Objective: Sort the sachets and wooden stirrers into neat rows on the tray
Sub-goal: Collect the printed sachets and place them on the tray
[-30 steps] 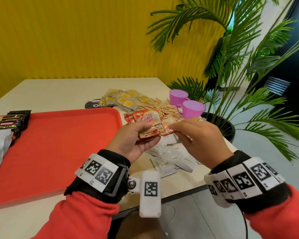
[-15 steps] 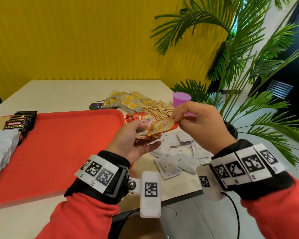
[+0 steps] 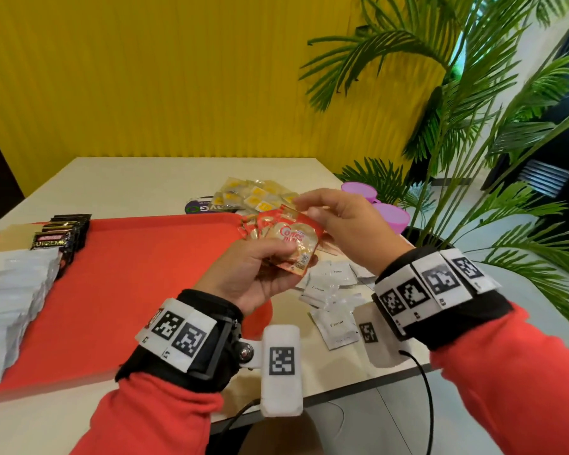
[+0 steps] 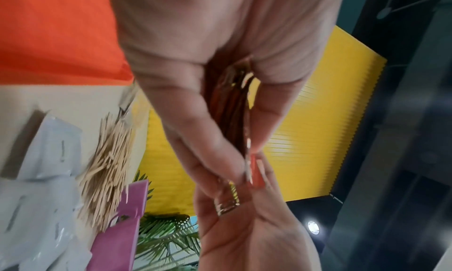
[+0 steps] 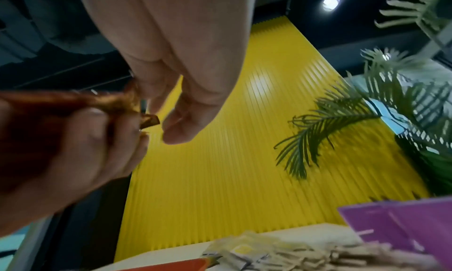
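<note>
left hand (image 3: 253,270) is gripping a fanned bunch of red creamer sachets (image 3: 288,239), thumb on top and fingers curled underneath, held up just past the red tray (image 3: 138,257)'s right edge. right hand (image 3: 342,218) pinches the top corner of the bunch with thumb and fingertips, other fingers loosely bent
</note>
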The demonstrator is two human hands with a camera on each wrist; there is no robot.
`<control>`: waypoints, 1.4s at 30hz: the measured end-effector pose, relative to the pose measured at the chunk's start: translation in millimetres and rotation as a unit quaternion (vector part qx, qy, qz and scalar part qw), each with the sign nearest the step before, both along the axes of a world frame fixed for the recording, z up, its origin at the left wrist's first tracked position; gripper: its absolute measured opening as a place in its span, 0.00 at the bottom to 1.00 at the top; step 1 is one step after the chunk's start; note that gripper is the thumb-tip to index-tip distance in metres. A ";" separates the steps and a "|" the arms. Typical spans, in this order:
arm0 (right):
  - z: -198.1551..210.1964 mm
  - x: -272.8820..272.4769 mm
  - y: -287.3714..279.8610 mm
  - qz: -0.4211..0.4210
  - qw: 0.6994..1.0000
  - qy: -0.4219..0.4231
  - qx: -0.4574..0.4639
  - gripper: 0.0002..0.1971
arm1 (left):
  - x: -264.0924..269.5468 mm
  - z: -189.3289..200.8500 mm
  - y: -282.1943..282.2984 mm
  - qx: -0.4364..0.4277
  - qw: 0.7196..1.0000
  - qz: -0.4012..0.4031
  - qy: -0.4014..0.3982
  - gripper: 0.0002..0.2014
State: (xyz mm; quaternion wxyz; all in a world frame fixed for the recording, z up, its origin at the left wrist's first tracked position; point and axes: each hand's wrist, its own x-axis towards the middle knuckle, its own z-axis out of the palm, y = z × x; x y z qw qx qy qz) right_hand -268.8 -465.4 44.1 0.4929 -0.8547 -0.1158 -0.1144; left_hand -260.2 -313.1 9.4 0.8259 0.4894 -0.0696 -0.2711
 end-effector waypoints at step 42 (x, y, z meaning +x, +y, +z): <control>-24.2 106.1 162.0 0.098 0.969 0.189 0.125 0.10 | 84.6 1.7 124.0 0.096 0.964 0.221 -0.112 0.11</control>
